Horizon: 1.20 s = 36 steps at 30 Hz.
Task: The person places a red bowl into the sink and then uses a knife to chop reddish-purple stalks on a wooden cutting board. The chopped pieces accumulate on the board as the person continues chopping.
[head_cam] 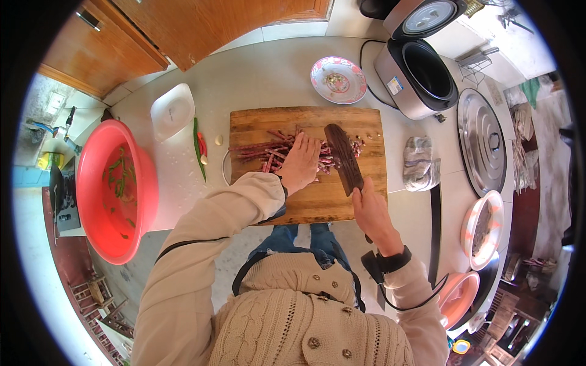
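A wooden cutting board [320,203] lies on the counter before me. Across it spreads a bundle of purple-red speckled stalks, perhaps long beans [256,151], with short cut pieces [357,145] to the right of the blade. My left hand [302,160] presses on the bundle, fingers pointing away from me. In my right hand [373,212] is the handle of a dark-bladed kitchen knife [342,158]. Its broad blade stands over the right end of the bundle, just right of my left fingers. Whether the edge touches the board is hidden.
At left stands a red plastic basin [149,183] with green peppers in water. Chili peppers [200,146], garlic and a white tray [171,112] lie nearby. Behind the board is a patterned plate [339,94]. An open rice cooker [393,82], folded cloth [417,162] and metal lid [480,142] are at right.
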Tool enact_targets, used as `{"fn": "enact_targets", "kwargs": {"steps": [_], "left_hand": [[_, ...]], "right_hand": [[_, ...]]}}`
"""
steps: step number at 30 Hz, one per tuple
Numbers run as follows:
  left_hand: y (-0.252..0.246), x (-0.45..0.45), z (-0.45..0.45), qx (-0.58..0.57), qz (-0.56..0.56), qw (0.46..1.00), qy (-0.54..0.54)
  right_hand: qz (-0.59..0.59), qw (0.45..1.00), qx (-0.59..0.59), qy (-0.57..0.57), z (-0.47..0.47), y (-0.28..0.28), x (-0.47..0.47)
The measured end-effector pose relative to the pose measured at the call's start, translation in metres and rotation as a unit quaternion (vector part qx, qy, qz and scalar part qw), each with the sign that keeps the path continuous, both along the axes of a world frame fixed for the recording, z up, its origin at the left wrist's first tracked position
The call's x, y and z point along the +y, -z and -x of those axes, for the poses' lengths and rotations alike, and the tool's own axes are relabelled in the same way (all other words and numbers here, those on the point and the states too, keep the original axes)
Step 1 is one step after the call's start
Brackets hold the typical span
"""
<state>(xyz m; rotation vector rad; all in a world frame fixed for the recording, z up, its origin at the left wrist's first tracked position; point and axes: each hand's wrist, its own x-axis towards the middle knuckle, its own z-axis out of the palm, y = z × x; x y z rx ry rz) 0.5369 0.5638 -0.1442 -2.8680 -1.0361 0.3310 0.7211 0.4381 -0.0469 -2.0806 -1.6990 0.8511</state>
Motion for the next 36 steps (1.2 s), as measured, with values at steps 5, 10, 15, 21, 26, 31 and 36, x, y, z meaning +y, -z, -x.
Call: {"fn": "enact_targets", "kwargs": {"steps": [5,10,15,21,26,31,36], "left_hand": [[0.006,-0.001,0.0,-0.025,0.004,1.0,0.0],[0.011,-0.001,0.003,-0.08,-0.002,0.997,0.003],[0.011,-0.001,0.002,-0.09,0.014,0.996,0.002],[0.008,0.001,0.002,-0.083,0.022,0.996,-0.004],[0.007,0.001,0.002,-0.081,0.011,0.997,-0.004],[0.007,0.0,0.002,-0.054,0.011,0.998,-0.002],[0.004,0.0,0.001,-0.027,0.001,1.0,-0.001]], "right_hand": [[0.018,1.0,0.012,-0.008,0.003,-0.002,0.007],[0.048,0.999,0.018,-0.017,0.005,-0.003,0.016],[0.054,0.998,0.004,-0.028,0.011,-0.002,0.024],[0.078,0.997,-0.003,-0.018,0.015,0.015,0.032],[0.058,0.998,-0.033,-0.011,0.022,0.052,0.025],[0.051,0.995,-0.089,0.006,0.031,0.081,0.014],[0.033,0.996,-0.077,0.018,0.029,0.091,0.01]]}}
